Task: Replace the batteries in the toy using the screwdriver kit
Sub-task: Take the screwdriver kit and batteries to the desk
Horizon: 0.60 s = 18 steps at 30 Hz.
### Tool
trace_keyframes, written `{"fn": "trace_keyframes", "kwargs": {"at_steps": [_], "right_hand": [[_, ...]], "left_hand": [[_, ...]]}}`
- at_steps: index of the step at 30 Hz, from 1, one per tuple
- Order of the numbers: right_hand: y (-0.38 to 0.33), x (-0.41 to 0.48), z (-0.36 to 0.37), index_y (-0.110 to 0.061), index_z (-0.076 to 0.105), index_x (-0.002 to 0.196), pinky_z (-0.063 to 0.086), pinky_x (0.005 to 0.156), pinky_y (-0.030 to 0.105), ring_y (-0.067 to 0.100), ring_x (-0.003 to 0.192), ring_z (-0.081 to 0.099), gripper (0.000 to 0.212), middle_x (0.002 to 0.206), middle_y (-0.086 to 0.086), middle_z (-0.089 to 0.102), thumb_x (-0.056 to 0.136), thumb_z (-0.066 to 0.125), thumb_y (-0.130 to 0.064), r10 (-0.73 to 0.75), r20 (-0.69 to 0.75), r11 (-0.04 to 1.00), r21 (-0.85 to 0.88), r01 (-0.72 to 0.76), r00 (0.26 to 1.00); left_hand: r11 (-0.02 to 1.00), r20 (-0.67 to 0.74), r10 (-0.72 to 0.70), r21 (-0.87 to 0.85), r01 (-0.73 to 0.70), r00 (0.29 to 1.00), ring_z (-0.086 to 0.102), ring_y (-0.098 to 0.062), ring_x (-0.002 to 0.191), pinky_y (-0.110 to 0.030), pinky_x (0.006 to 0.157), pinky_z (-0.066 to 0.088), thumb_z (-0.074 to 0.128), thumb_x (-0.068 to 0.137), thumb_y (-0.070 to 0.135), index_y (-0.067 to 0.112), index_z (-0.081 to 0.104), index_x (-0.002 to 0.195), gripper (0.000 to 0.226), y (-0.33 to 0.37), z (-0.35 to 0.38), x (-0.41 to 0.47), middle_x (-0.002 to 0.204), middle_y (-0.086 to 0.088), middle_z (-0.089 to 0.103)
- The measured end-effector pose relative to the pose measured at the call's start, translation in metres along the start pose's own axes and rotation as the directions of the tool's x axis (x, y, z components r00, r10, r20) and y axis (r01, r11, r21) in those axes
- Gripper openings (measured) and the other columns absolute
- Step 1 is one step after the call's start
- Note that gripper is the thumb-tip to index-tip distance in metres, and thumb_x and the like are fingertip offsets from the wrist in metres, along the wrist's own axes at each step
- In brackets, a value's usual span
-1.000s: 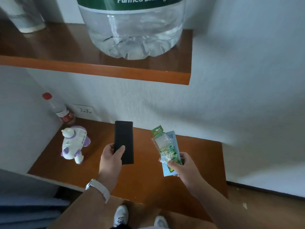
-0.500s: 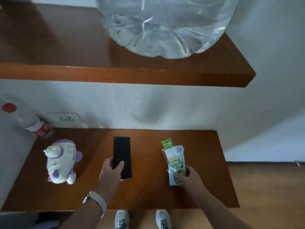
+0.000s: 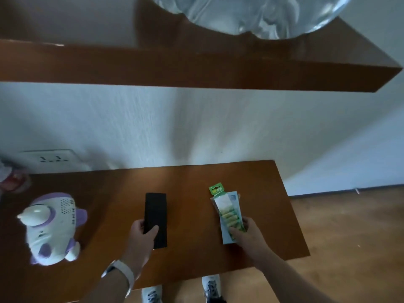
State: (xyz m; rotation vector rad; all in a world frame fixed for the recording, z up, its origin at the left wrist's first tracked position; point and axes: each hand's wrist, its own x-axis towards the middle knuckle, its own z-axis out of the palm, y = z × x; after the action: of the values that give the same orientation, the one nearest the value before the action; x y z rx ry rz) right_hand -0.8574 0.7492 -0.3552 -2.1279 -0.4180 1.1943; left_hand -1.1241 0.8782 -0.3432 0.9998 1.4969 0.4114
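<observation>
My left hand (image 3: pixel 142 234) has its grip closed on the near end of the flat black case (image 3: pixel 156 219): thumb on top, fingers wrapped around the left edge. The case lies lengthwise, pointing away from me, low over the table (image 3: pixel 196 215) near its middle; I cannot tell whether its underside is touching the wood. A pale band (image 3: pixel 122 273) sits on the left wrist.

My right hand (image 3: pixel 247 236) has its grip clenched on the near end of the battery pack (image 3: pixel 229 212), a clear blister with a green hang tab at the far end and a row of green-yellow cells inside. A pale blue-white card (image 3: pixel 226 236) lies under the pack, held in the same grip. The pack points away from me, tilted slightly left, over the right half of the table. Case and pack are well apart.

The toy (image 3: pixel 51 228), white with purple trim and a speaker grille, lies on the left part of the table, untouched by either hand.

At the far left edge, against the wall, a bottle (image 3: pixel 12 178) with a red label shows blurred; a wall socket (image 3: pixel 52 159) sits just beside it. A wooden shelf (image 3: pixel 196 68) runs overhead carrying a large clear water jug (image 3: pixel 251 16). My two shoes (image 3: pixel 211 288) show below the table's near edge.
</observation>
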Motion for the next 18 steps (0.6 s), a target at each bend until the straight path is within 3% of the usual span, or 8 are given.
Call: {"fn": "trace_keyframes", "kwargs": {"at_steps": [7, 12, 15, 18], "right_hand": [[0.002, 0.01, 0.002, -0.017, 0.048, 0.138, 0.055, 0.093, 0.041, 0.017, 0.107, 0.059, 0.054, 0.121, 0.004, 0.053, 0.09, 0.068, -0.033, -0.055, -0.094, 0.981, -0.192, 0.036, 0.994], [0.005, 0.013, 0.005, -0.016, 0.046, 0.138, 0.053, 0.091, 0.036, 0.015, 0.104, 0.055, 0.063, 0.113, -0.001, 0.047, 0.086, 0.071, -0.041, -0.093, -0.132, 0.961, -0.27, 0.055, 0.987], [0.005, 0.014, 0.006, -0.018, 0.045, 0.137, 0.047, 0.083, 0.029, 0.013, 0.103, 0.051, 0.07, 0.11, -0.004, 0.044, 0.08, 0.075, -0.045, -0.156, -0.146, 0.93, -0.354, 0.095, 0.977], [0.003, 0.014, 0.006, -0.018, 0.046, 0.137, 0.05, 0.088, 0.033, 0.014, 0.105, 0.049, 0.069, 0.111, -0.004, 0.042, 0.08, 0.074, -0.045, -0.21, -0.158, 0.89, -0.44, 0.121, 0.965]], "left_hand": [[1.0, -0.016, -0.014, -0.002, 0.014, 1.0, 0.062, -0.022, 0.089, -0.033, 0.066, 0.051, 0.058, 0.099, 0.015, 0.019, 0.046, 0.113, 0.019, -0.016, 0.006, 0.014, 0.1, -0.003, 0.06], [1.0, -0.053, -0.004, 0.009, 0.004, 0.999, 0.062, -0.02, 0.089, -0.035, 0.067, 0.052, 0.059, 0.098, 0.019, 0.022, 0.046, 0.112, 0.019, -0.02, 0.008, 0.023, 0.099, -0.002, 0.061], [0.992, -0.08, 0.039, 0.121, -0.029, 0.996, 0.064, -0.022, 0.087, -0.041, 0.07, 0.057, 0.061, 0.097, 0.024, 0.024, 0.049, 0.109, 0.017, -0.022, 0.009, 0.024, 0.096, -0.001, 0.063], [0.961, -0.121, 0.104, 0.269, -0.068, 0.987, 0.064, -0.016, 0.08, -0.033, 0.06, 0.055, 0.063, 0.095, 0.03, 0.023, 0.052, 0.107, 0.018, -0.022, 0.006, 0.023, 0.091, 0.003, 0.064]]}}
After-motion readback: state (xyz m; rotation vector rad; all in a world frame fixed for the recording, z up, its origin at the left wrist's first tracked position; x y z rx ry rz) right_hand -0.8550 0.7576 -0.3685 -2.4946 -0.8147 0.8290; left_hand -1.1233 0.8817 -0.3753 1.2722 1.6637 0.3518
